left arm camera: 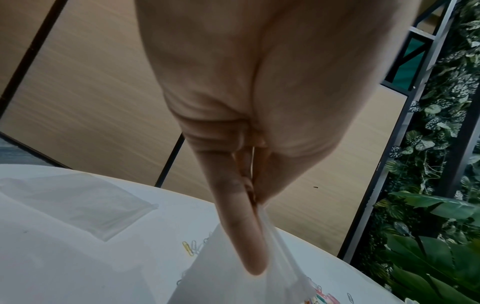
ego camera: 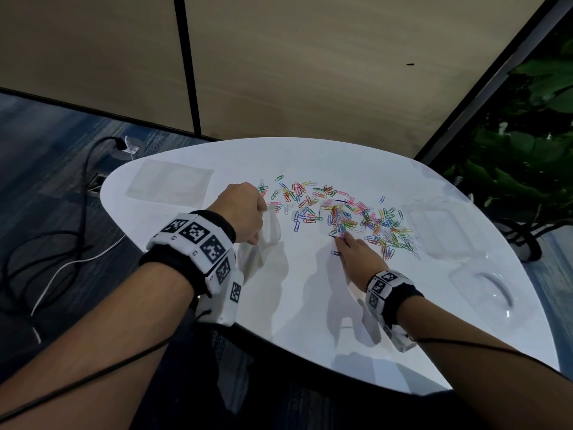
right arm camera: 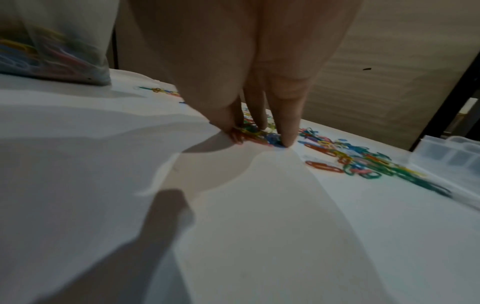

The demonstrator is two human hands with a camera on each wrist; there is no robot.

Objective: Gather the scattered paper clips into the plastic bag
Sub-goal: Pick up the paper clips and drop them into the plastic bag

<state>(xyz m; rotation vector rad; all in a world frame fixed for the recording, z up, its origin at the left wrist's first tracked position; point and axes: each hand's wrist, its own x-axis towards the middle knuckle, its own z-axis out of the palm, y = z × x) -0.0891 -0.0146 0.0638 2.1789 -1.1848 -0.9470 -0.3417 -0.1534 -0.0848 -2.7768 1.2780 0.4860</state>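
Many coloured paper clips lie scattered in a band across the middle of the white table. My left hand is raised left of them and pinches the top edge of a clear plastic bag between thumb and fingers. The bag hangs down to the table. In the right wrist view the bag holds coloured clips. My right hand reaches into the near edge of the pile. There its thumb and fingertips close round a small cluster of clips on the table.
A second flat clear bag lies at the table's back left. A clear compartment box sits right of the clips, and a clear lid with a handle lies nearer. Cables run over the floor at left. Plants stand at right.
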